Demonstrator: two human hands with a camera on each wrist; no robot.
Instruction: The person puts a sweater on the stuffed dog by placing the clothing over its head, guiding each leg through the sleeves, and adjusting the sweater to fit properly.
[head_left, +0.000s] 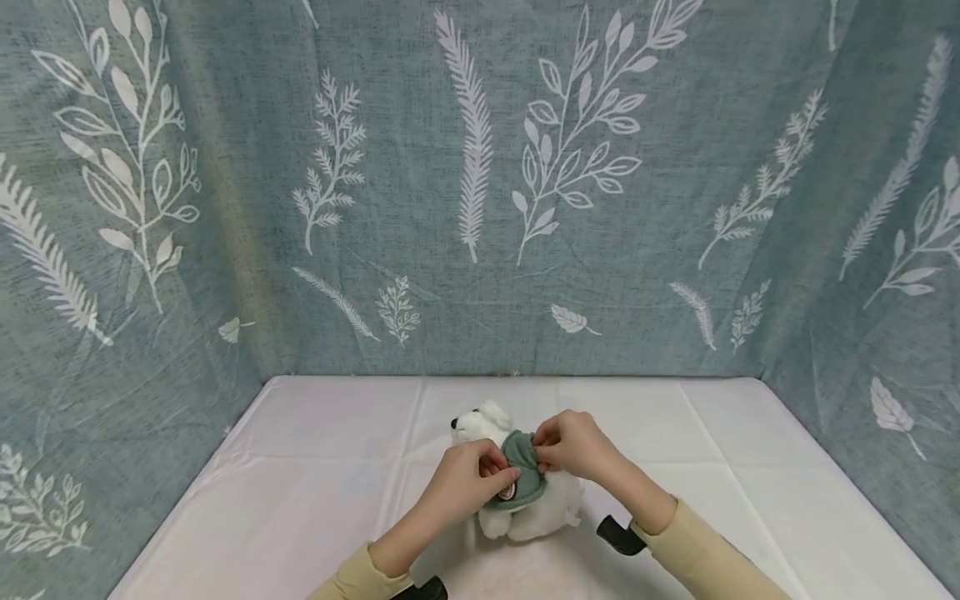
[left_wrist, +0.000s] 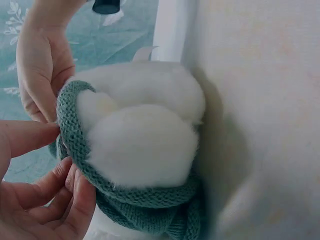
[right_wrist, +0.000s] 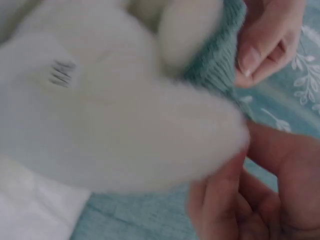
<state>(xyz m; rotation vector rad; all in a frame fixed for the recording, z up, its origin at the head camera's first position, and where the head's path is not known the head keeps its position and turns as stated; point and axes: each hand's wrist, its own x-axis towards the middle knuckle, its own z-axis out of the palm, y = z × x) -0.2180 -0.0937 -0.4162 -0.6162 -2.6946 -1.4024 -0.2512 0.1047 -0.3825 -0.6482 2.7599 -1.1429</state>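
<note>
A white plush toy [head_left: 555, 506] with a black nose and round ear lies on the table, its head [head_left: 474, 423] to the back left. Around its body sits a green knitted sweater [head_left: 527, 475] with a small round patch at the lower left. My left hand [head_left: 465, 477] pinches the sweater's near left edge between thumb and fingers; in the left wrist view the rolled knit rim [left_wrist: 75, 117] runs past its fingertips. At the sweater's right side, my right hand [head_left: 576, 447] pinches the knit. White fur hides part of those fingers in the right wrist view.
A white cloth [head_left: 322, 475] with fold creases covers the table. Blue-green curtains [head_left: 420, 208] with white leaf prints hang behind it and at both sides. A dark wrist mount [head_left: 621, 535] sits by the right cuff. A white label [right_wrist: 45, 67] shows on the plush.
</note>
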